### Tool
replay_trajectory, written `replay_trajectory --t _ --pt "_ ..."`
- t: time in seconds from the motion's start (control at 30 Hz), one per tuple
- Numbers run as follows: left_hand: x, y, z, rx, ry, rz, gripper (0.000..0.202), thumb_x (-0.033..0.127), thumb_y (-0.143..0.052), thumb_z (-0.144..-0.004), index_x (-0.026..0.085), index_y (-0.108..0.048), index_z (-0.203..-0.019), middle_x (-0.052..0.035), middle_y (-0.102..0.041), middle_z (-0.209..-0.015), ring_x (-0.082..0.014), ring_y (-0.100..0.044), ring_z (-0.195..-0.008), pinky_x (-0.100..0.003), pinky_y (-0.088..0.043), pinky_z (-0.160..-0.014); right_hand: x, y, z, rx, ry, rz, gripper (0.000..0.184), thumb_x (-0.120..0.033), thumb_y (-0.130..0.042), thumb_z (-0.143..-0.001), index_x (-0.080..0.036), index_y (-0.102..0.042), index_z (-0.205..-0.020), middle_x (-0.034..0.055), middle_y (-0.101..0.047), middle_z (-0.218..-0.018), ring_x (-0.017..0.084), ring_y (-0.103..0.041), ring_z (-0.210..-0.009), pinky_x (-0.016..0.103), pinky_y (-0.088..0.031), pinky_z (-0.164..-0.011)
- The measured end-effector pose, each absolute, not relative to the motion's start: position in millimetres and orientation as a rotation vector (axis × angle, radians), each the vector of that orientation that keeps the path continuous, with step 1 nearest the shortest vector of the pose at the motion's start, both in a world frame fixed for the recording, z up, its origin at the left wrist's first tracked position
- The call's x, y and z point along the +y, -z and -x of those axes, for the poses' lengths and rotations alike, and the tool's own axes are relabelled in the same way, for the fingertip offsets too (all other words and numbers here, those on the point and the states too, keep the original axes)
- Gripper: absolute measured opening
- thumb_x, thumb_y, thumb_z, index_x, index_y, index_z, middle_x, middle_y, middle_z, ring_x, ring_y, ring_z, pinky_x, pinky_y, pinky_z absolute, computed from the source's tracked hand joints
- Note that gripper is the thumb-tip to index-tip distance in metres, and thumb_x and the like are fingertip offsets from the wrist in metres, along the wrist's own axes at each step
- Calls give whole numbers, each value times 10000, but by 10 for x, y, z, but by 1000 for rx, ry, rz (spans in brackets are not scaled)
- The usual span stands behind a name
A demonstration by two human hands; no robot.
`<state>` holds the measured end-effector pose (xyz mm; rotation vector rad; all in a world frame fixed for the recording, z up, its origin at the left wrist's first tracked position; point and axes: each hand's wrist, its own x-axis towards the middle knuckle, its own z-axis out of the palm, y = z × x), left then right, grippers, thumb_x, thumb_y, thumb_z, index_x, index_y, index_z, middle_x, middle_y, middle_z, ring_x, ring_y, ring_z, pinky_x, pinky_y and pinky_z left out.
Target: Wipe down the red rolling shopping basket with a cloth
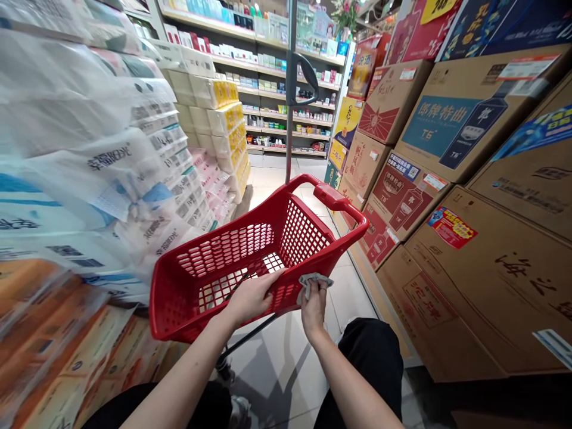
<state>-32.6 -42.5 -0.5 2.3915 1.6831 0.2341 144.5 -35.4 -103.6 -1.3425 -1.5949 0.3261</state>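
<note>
A red plastic shopping basket cart [223, 238] with perforated sides stands right in front of me, turned at an angle. My left hand [251, 296] grips the rim of its near side, fingers over the edge and thumb on the outside. Against the outer wall, to the right of that, my right hand [313, 307] presses a crumpled grey cloth [316, 277]. The fingers are bent over the cloth. The cart's curved handle [337, 199] rises at its right end, touched by neither hand. Inside, the part of the basket I can see holds nothing.
Stacked plastic-wrapped tissue packs [111, 161] rise close on the left, with orange packs [40, 322] below. Large cardboard cartons [447, 125] line the right. A grey pole [289, 137] stands behind the cart. Farther back are shelves [277, 65] of small goods; tiled floor [286, 393] lies underneath.
</note>
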Motion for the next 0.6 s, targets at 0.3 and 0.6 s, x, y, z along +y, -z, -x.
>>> replay_trajectory --t 0.3,0.6 --pt "-437 -79 258 1775 -205 -2275 571 212 -432 -728 225 -384 -1296 -47 -676 -883 -235 -647 -821 -288 -419 -696 -599 801 -1023 -1917 -252 1299 212 -162 -479 -858 -214 -619 -1009 118 -511 -1099 234 -549 -981 379 -512 -823" --pt "-448 -70 311 1737 -230 -2264 464 256 -422 -741 217 -411 -1204 -63 -665 -964 -232 -635 -852 -305 -415 -738 -176 849 -1828 -1653 -272 1495 318 -144 -435 -836 -164 -612 -1099 137 -498 -1174 224 -559 -1004 369 -474 -885"
